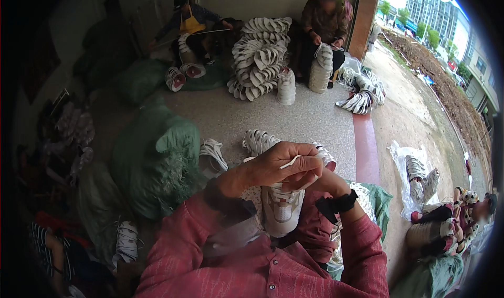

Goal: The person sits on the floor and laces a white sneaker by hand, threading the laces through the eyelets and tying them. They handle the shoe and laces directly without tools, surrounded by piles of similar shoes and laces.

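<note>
Above my lap, my left hand [281, 164] is closed, and a short piece of white shoelace [290, 162] sticks out by its thumb and fingers. My right hand [328, 181] meets it from the right, its curled fingers partly hidden behind the left hand; what they hold cannot be made out. Just below both hands stands a white and grey shoe upper [282, 211], toe toward me, with laces across its front. The hands cover its upper part. More white shoe uppers [258, 140] lie just beyond my hands.
Green sacks [155, 153] bulge at my left. Across the floor, two people [325, 22] [190, 25] sit beside a tall stack of shoe uppers [260, 59]. Others sit at the left and right edges. A plastic bag with uppers [417, 177] lies on the right.
</note>
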A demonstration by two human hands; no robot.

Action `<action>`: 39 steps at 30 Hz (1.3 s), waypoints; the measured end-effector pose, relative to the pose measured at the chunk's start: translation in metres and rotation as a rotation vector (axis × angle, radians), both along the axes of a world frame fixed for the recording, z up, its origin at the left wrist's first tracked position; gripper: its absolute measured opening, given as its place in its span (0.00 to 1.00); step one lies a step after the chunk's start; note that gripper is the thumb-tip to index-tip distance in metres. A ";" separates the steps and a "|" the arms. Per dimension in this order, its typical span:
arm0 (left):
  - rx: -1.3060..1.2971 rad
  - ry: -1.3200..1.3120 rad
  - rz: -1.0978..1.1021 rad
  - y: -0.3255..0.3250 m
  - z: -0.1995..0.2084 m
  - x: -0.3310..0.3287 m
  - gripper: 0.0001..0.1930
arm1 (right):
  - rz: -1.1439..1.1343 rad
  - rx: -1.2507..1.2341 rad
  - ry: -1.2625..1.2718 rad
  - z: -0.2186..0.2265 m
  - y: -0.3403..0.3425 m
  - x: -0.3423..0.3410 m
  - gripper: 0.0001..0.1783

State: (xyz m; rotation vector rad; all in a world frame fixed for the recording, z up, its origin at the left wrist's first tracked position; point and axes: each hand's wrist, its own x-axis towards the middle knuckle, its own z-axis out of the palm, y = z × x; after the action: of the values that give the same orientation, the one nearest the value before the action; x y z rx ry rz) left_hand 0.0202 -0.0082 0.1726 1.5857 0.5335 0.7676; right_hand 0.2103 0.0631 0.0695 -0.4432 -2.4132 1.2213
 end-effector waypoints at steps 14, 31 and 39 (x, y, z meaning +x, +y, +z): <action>-0.053 -0.117 0.589 -0.016 -0.029 -0.085 0.20 | -0.757 -0.702 0.636 -0.009 -0.008 0.055 0.14; -0.254 -0.451 1.106 -0.026 -0.136 -0.154 0.11 | -0.954 -0.738 0.658 -0.039 -0.030 0.105 0.19; -0.146 -0.847 0.489 -0.037 -0.083 -0.125 0.10 | -0.788 -1.059 0.926 -0.063 -0.015 0.109 0.15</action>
State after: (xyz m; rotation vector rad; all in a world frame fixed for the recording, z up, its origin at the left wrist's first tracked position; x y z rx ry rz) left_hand -0.1053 -0.0456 0.0899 0.8638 0.3269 1.6170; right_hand 0.3195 0.0478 0.0063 -0.7664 -0.5904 1.6558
